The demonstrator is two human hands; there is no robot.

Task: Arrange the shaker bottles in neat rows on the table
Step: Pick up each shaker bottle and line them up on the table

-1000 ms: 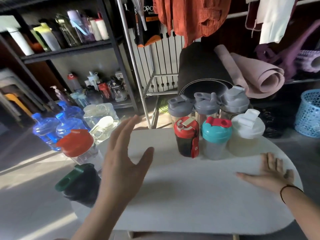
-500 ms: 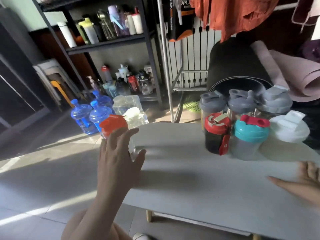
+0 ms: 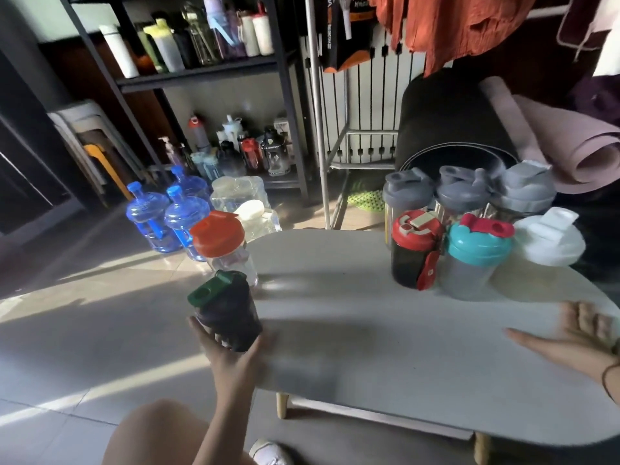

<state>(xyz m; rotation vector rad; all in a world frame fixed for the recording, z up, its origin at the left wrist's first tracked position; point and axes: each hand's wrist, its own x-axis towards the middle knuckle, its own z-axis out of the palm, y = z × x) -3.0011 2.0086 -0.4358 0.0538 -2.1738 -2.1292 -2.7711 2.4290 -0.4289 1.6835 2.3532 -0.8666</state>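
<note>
My left hand [image 3: 228, 350] grips the bottom of a dark shaker bottle with a green lid [image 3: 224, 310], held at the left edge of the white oval table [image 3: 385, 347]. Behind it stands a clear shaker with an orange lid [image 3: 223, 245], left of the table edge. At the table's far right are two rows: three grey-lidded shakers [image 3: 464, 193] at the back, then a black shaker with a red lid [image 3: 414, 250], a teal-lidded one [image 3: 476, 260] and a white-lidded one [image 3: 543, 250]. My right hand [image 3: 577, 337] lies flat and open on the table's right side.
Blue water jugs [image 3: 161, 216] and clear containers [image 3: 241, 199] stand on the floor at left. A black shelf rack [image 3: 208, 75] with many bottles is behind them. A clothes rail [image 3: 318, 129], rolled mats [image 3: 553, 135] and my knee [image 3: 157, 434] are close by.
My left hand was open and reaching left over the table edge; now it has closed on the green-lidded shaker and holds it up at the edge. The view has shifted left. My right hand stays flat.
</note>
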